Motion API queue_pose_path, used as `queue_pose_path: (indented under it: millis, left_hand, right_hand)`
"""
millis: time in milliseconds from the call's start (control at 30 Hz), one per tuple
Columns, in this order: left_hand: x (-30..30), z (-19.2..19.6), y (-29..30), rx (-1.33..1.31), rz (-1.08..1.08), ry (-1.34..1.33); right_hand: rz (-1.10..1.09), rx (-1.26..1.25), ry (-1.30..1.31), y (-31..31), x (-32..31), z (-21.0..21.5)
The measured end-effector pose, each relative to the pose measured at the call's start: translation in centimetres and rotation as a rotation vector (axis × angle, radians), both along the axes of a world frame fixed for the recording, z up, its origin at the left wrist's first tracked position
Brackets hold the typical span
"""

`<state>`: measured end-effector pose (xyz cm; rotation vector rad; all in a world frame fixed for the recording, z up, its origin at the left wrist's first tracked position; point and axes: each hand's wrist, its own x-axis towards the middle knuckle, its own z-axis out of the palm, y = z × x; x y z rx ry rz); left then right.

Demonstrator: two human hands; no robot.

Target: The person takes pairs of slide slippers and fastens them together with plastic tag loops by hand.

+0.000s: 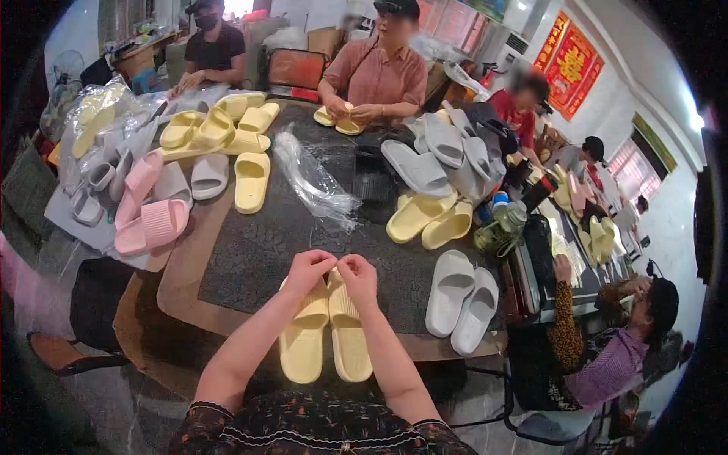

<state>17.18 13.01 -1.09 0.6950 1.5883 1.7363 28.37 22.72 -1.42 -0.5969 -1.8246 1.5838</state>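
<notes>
Both hands [334, 271] pinch yellow slippers [326, 334] (side by side)

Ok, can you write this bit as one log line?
left hand and right hand: pinching top of yellow slipper pair | pair: side by side on table | grey pair: right

You have a crumpled clear plastic bag [315, 182] lying mid-table, and more clear bags [98, 114] heaped at your far left. Red wall banners [570, 64] with what may be gold figures hang upper right.
</notes>
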Motion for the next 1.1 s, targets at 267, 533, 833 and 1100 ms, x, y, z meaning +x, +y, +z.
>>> queue_pose_path:
  millis: [267,533,833,1100]
  left_hand:
    - [1.1,-1.3,2.1,0.005,-0.072,0.112]
    - [1.5,-0.5,2.2,0.066,-0.075,0.045]
    - [1.0,-0.6,2.3,0.05,-0.131,0.039]
    - [4.0,11.7,-1.1,0.678,0.02,0.258]
  right_hand:
    - [-0.031,-0.121,0.053,1.6,1.6,-0.5]
    - [-0.056,-0.101,0.031,2.0,1.7,-0.5]
    - [-0.074,-0.057,0.079,1.9,1.4,-0.9]
    - [-0.17,-0.126,0.052,2.3,1.7,-0.9]
